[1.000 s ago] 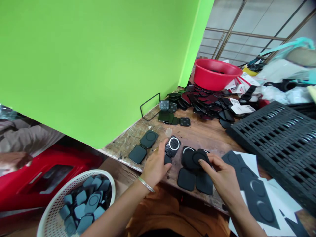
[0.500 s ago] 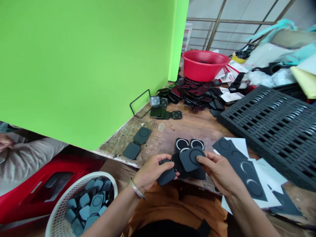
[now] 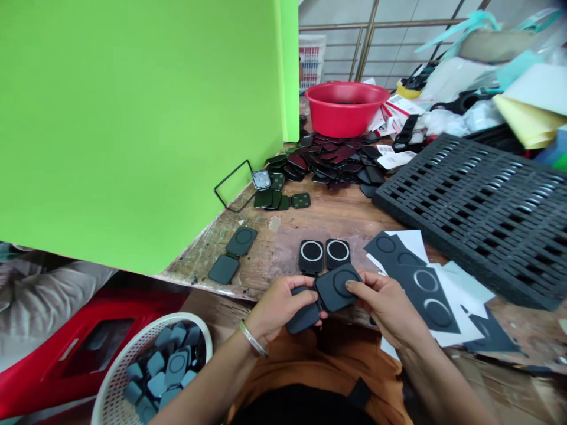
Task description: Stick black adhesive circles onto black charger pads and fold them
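Both hands hold a dark grey folding wireless charger (image 3: 339, 287), its two square panels unfolded at a hinge. My left hand (image 3: 283, 310) grips the plain panel, thumb on top and fingers underneath. My right hand (image 3: 384, 298) pinches the right edge of the other panel, its thumb on the face beside a circle mark. Just beyond, two black units with white rings (image 3: 311, 252) lie side by side on the table, partly hidden by the held charger. Near my right hand are dark sticker sheets (image 3: 423, 294) with ring cut-outs, on white backing.
Another unfolded charger (image 3: 224, 269) lies at the table's left edge. A white basket (image 3: 104, 378) of chargers stands lower left. A green panel (image 3: 146, 130) walls off the left. Behind are a pile of dark plates (image 3: 332, 159), a red basin (image 3: 345, 112) and a black slotted tray (image 3: 478, 206).
The ring-marked face has come down and left to line up beside the plain panel, showing the two ringed units more fully. The whole view has shifted, so the table appears further left.
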`<state>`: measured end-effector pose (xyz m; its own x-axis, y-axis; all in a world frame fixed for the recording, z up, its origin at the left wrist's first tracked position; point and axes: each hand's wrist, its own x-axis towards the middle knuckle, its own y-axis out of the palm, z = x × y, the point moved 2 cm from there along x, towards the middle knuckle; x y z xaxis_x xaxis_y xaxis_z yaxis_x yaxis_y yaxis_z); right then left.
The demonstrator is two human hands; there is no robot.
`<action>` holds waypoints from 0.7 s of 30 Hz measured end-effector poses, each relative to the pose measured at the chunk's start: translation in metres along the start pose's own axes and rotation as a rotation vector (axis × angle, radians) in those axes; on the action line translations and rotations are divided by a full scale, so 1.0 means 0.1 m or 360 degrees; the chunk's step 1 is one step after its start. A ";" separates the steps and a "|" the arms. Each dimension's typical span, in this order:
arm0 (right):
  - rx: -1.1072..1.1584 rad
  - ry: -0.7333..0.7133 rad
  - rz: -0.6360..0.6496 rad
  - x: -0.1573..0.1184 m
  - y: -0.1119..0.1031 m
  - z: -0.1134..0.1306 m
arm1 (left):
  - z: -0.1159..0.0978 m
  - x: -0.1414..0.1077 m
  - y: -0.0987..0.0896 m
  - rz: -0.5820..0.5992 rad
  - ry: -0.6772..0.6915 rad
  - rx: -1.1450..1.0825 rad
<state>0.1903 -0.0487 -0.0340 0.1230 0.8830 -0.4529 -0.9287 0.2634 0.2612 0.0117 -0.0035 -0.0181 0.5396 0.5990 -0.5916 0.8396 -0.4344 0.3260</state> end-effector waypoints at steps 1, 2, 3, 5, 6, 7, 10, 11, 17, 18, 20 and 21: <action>-0.0004 -0.0008 -0.0017 0.00 -0.01 -0.01 | 0.00 0.00 0.01 -0.0004 -0.0006 0.0006; -0.0009 -0.0014 -0.0032 0.00 -0.02 -0.02 | 0.00 0.00 0.02 -0.0008 -0.0009 0.0011; -0.0012 -0.0017 -0.0041 0.00 -0.02 -0.02 | 0.00 0.00 0.03 -0.0010 -0.0009 0.0015; -0.0007 -0.0017 -0.0033 0.00 -0.02 -0.03 | -0.01 0.00 0.04 -0.0015 0.0001 0.0022; -0.0003 -0.0017 -0.0024 0.00 -0.02 -0.04 | -0.01 0.00 0.04 -0.0015 0.0004 0.0025; 0.0000 -0.0019 -0.0017 0.00 -0.02 -0.04 | -0.01 0.00 0.04 -0.0016 0.0005 0.0027; -0.0006 -0.0026 -0.0014 0.00 -0.01 -0.05 | -0.01 -0.01 0.04 -0.0014 0.0010 0.0037; -0.0009 -0.0029 -0.0018 0.00 -0.01 -0.05 | -0.01 -0.01 0.04 -0.0010 0.0013 0.0038; -0.0001 -0.0037 -0.0023 0.00 -0.01 -0.07 | 0.00 -0.03 0.03 -0.0002 0.0016 0.0026; -0.0007 -0.0038 -0.0027 0.00 -0.01 -0.07 | 0.00 -0.03 0.03 -0.0001 0.0015 0.0020; -0.0021 -0.0035 -0.0041 0.00 -0.01 -0.08 | 0.01 -0.03 0.03 0.0001 0.0014 0.0012; -0.0025 -0.0033 -0.0046 0.00 -0.01 -0.08 | 0.01 -0.02 0.03 0.0001 0.0012 0.0010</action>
<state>0.1884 -0.0521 -0.0416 0.1569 0.8831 -0.4422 -0.9301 0.2827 0.2346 0.0126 -0.0068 -0.0166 0.5408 0.6037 -0.5858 0.8388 -0.4392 0.3217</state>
